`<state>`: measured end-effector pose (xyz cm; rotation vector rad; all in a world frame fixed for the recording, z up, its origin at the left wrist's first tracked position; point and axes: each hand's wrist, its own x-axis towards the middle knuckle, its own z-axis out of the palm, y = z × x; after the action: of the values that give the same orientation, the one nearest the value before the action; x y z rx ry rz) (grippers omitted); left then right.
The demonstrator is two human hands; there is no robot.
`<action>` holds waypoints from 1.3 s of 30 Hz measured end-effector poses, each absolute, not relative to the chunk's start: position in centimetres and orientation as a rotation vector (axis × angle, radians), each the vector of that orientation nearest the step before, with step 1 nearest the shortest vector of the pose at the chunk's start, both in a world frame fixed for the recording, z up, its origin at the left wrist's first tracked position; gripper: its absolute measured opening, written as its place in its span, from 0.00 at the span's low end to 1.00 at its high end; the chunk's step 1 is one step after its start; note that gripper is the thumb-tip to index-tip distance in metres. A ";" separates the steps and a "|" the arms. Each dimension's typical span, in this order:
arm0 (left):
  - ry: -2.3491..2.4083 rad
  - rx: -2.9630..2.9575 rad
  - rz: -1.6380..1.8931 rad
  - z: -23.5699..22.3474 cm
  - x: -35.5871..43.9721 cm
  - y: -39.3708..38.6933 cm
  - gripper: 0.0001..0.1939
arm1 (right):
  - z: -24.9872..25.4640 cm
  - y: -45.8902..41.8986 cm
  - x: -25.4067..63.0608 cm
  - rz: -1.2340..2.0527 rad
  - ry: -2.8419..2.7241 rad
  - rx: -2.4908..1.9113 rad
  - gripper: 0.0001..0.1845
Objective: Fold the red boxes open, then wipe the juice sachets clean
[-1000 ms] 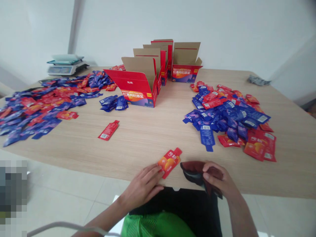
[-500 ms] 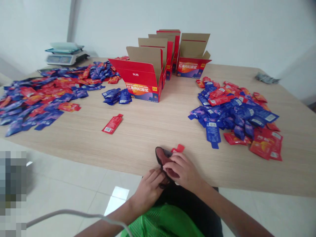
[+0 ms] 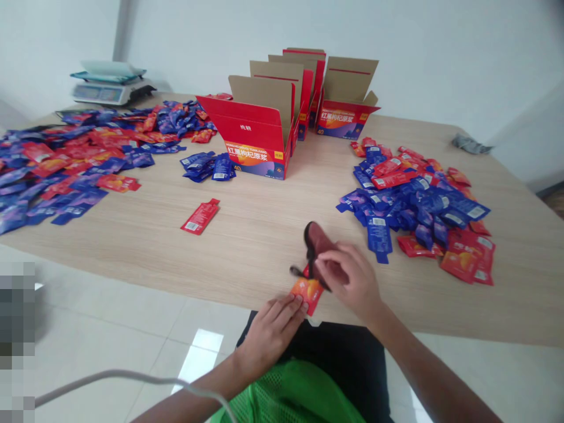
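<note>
At the table's front edge, the fingers of my left hand close over the lower part of a red and orange sachet; my thumb is hidden. My right hand grips a dark reddish soft item with black edging and a thin black strap or loop. Its exact kind I cannot make out. It hangs over the upper end of the sachet and partly covers it. Left of the hands, a single red sachet lies by itself on the table. To the right spreads a pile of blue and red sachets.
Several open red cartons stand in a row at the back, with another carton beside them. A large sachet heap covers the left side, near a scale. A small group of blue sachets lies by the front carton. A grey cable crosses below left.
My right hand has lifted the dark reddish item up and away from my left hand. My left hand now lies on the red and orange sachet, more of which shows.
</note>
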<state>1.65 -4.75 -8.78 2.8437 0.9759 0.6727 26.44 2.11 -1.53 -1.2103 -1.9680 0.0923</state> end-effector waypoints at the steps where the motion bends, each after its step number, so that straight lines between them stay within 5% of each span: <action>1: 0.982 2.836 0.672 -8.9 1.7 -4.8 0.17 | -1.8 0.9 25.5 0.162 -2.090 -1.141 0.08; 8: 0.991 2.849 0.683 -8.9 1.9 -4.9 0.19 | -5.7 2.6 26.2 0.207 -2.290 -1.184 0.06; 15: 1.053 2.849 0.676 -8.9 2.1 -5.0 0.20 | -2.3 7.2 29.0 -0.076 -1.960 -1.369 0.06; 22: 1.089 2.793 0.745 -9.4 2.7 -5.3 0.17 | -2.9 -0.8 24.3 0.308 -2.262 -1.040 0.08; 28: 1.080 2.818 0.671 -9.0 2.7 -5.1 0.21 | -5.9 3.5 26.3 0.219 -2.277 -1.164 0.06; 34: 1.099 2.829 0.690 -8.8 2.8 -5.0 0.21 | -3.3 8.3 28.9 -0.059 -2.102 -1.362 0.07; 39: 1.118 2.799 0.680 -9.3 2.8 -5.2 0.19 | -1.6 2.7 26.2 0.135 -1.978 -1.184 0.09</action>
<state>2.82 -5.23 -9.34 2.7987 1.1178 0.6799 26.20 2.71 -1.62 -1.1838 -1.9778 0.1354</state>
